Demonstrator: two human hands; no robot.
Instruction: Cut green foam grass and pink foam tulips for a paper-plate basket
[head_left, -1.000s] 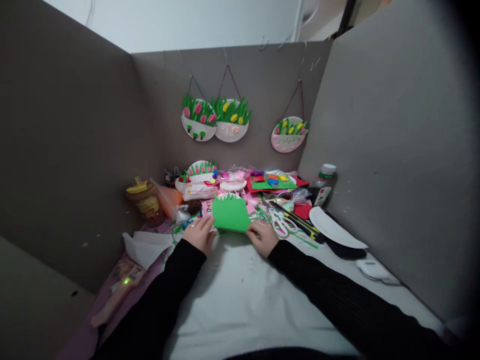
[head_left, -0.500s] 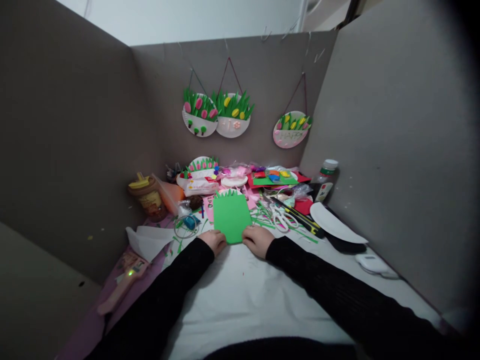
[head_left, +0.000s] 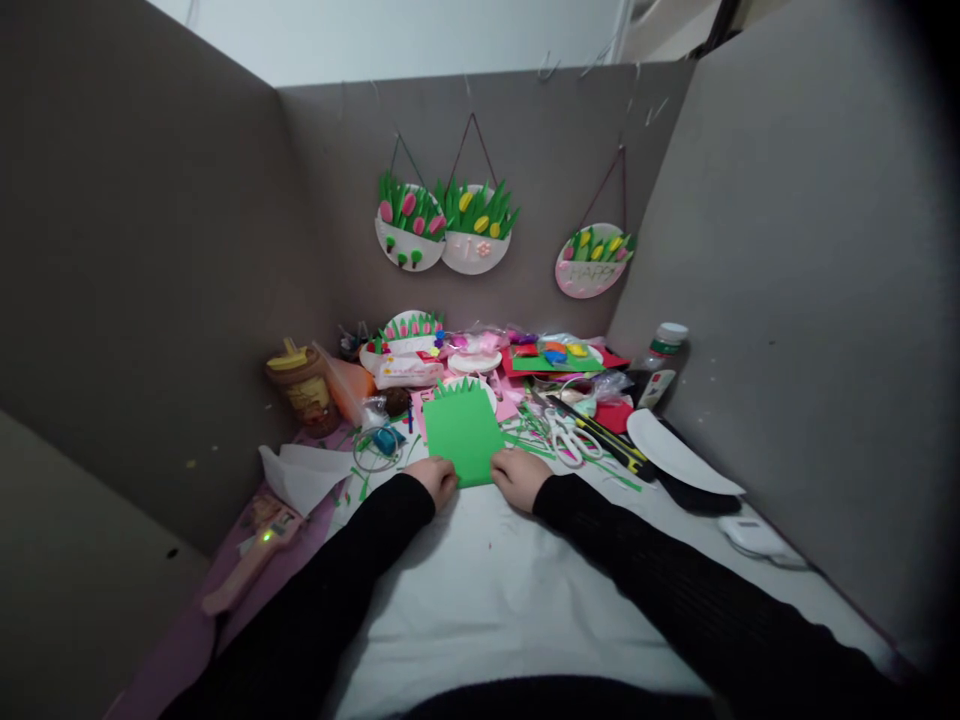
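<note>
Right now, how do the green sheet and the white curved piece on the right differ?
The green sheet has straight sides; the white curved piece has a rounded edge. The left hand and right hand hold the green sheet; neither touches the white curved piece. Both are plain-coloured.

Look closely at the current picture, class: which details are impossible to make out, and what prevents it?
All in the head view:
- Left hand and right hand: fingertips hidden by their own curled fingers.
- Green blades: lower ends hidden behind the green sheet.
- Bottle: label wording too small and blurred.
- White packet: print too small to read.
- Left black sleeve: upper end cut off by the bottom edge.
</note>
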